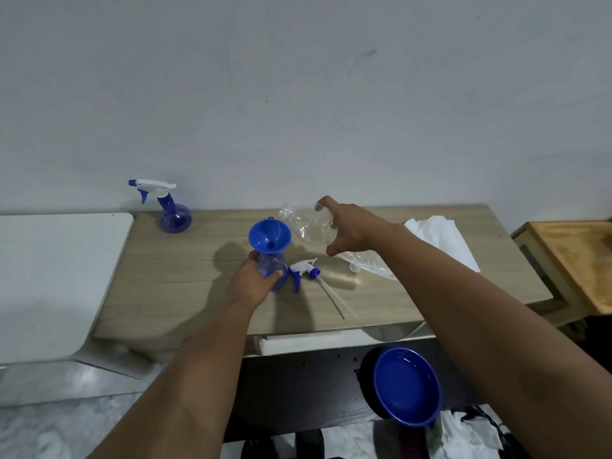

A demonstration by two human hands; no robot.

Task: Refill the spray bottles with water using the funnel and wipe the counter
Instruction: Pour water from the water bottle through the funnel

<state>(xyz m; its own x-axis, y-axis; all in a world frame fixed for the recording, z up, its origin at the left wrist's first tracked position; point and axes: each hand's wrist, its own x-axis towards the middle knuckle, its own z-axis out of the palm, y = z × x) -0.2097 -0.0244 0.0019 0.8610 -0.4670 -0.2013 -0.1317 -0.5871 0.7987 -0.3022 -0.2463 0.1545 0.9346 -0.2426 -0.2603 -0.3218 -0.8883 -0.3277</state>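
Near the middle of the table (185, 286), the left hand (251, 283) wraps its fingers around an open spray bottle (272, 270) with a blue funnel (270, 235) seated in its neck. The right hand (347, 226) grips a clear plastic bottle (309, 225), tipped mouth-first toward the funnel; it looks empty. A second, capped spray bottle (172, 213) stands at the back left corner. One detached sprayer head (303, 270) lies beside the open bottle. A white cloth (440, 236) lies near the right edge.

two spray bottles (175, 220) (272, 271), one funnel (269, 235), two hands (251, 283) (354, 228)
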